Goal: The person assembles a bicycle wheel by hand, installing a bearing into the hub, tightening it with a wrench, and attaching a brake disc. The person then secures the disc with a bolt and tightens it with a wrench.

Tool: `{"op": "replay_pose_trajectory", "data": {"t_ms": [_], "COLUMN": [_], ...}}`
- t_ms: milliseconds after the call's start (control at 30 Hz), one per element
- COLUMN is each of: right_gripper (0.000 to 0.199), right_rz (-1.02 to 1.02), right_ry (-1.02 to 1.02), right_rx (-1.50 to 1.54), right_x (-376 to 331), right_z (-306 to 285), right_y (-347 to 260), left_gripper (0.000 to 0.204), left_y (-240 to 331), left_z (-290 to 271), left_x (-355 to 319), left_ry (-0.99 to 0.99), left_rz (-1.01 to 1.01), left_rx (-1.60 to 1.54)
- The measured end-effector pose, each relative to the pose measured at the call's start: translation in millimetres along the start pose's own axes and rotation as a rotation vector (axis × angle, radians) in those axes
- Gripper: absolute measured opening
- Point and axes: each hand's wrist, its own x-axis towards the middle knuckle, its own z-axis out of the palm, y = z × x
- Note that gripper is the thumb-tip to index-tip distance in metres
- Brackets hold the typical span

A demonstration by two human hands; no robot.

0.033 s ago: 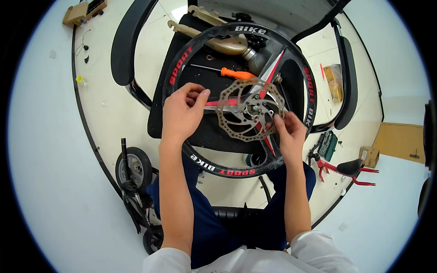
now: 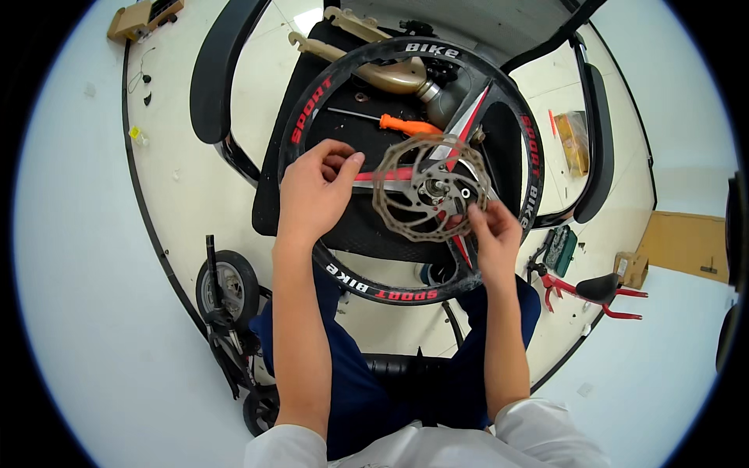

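A silver brake disc with a perforated outer ring is held over the hub of a black bicycle wheel with red-and-silver spokes. My right hand pinches the disc's lower right edge between thumb and fingers. Through the disc, the hub shows in part. Beside the wheel's left spoke is my left hand, its fingers curled in toward the thumb; whatever they may hold is hidden. The wheel lies flat on a black chair seat in front of my knees.
An orange-handled screwdriver and a beige fork-like part lie on the seat. Armrests flank it. A folded wheeled frame stands at lower left; a red frame with a black saddle is at right.
My right hand has shifted slightly down, and the brake disc has tilted a little with it. My left hand has barely moved.
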Motion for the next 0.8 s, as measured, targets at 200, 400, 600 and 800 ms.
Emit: {"op": "replay_pose_trajectory", "data": {"t_ms": [200, 400, 600, 800], "right_gripper": [0.014, 0.016, 0.03, 0.028], "right_rz": [0.217, 0.199, -0.065, -0.079], "right_ry": [-0.349, -0.262, 0.076, 0.048], "right_rx": [-0.047, -0.029, -0.132, -0.094], "right_x": [-89.8, -86.1, -15.1, 7.7], "right_z": [45.8, 31.6, -2.8, 6.8], "right_y": [6.0, -2.8, -20.3, -14.2], "left_gripper": [0.027, 0.027, 0.027, 0.024], "left_y": [-7.4, -14.9, 2.0, 0.1], "left_z": [5.6, -3.4, -0.2, 9.9], "left_x": [1.2, -2.0, -8.8, -13.8], "left_ry": [-0.008, -0.03, -0.073, -0.118], "left_rz": [0.025, 0.031, 0.061, 0.03], "left_rx": [0.018, -0.07, -0.059, -0.091]}}
